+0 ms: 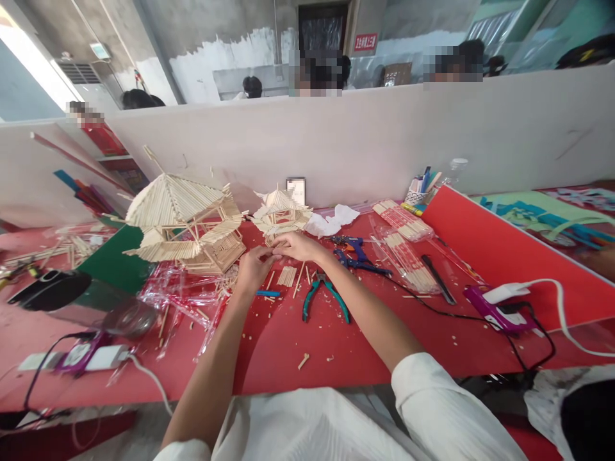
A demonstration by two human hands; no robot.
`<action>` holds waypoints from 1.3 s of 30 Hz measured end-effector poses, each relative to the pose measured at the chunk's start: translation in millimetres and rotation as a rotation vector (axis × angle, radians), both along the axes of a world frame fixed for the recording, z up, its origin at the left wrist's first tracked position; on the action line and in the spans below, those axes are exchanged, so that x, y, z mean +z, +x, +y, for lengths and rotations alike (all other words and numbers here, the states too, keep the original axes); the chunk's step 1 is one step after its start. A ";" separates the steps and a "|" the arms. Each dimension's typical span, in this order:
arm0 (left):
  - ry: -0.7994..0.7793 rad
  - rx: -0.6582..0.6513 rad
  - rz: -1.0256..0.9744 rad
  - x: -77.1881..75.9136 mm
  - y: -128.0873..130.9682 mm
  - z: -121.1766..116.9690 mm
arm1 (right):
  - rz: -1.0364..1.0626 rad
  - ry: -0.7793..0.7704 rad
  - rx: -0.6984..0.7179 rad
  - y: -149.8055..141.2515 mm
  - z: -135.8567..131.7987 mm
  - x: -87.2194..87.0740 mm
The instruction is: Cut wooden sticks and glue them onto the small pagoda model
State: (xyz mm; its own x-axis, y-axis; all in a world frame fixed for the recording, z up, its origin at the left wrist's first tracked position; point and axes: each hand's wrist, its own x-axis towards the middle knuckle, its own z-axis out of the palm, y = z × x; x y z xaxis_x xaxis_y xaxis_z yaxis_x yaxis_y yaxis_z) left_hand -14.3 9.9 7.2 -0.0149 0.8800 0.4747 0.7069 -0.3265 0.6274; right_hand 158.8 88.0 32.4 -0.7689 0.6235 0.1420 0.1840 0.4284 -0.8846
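My left hand (256, 267) and my right hand (298, 247) meet just in front of a small pavilion model (280, 211) built of pale wooden sticks. The fingertips of both are pinched together, and whatever lies between them is too small to make out. To the left stands a larger stick-built pavilion (175, 218) with a pointed roof. Below my hands are a small panel of joined sticks (287, 276), a blue strip (268, 293) and teal-handled pliers (327, 298) with handles spread. Two blue glue guns (356, 253) lie right of my right hand.
Packs of wooden sticks (408, 259) and a black pen-like tool (439, 280) lie to the right. A clear bottle (110, 307) is on its side at left. Purple power strips (500, 307) with cords sit at both sides. A white partition (375, 141) runs behind; people sit beyond it.
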 end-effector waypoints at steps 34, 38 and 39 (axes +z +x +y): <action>-0.286 -0.500 -0.207 22.1 -3.9 -12.1 | 0.091 -0.088 0.475 22.7 -23.0 47.0; -0.265 -0.456 -0.278 24.8 -4.6 -12.6 | 0.134 -0.101 0.405 10.3 -26.9 39.7; -0.262 -0.442 -0.289 24.9 -4.8 -12.6 | 0.149 -0.097 0.393 9.5 -27.3 39.3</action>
State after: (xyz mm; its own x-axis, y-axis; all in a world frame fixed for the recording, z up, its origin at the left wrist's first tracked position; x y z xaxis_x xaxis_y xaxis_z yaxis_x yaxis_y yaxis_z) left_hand -19.1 -2.7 32.1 0.2840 0.9196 0.2715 0.3273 -0.3592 0.8740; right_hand 168.3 60.7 71.6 -0.9259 0.3034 0.2249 -0.1096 0.3540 -0.9288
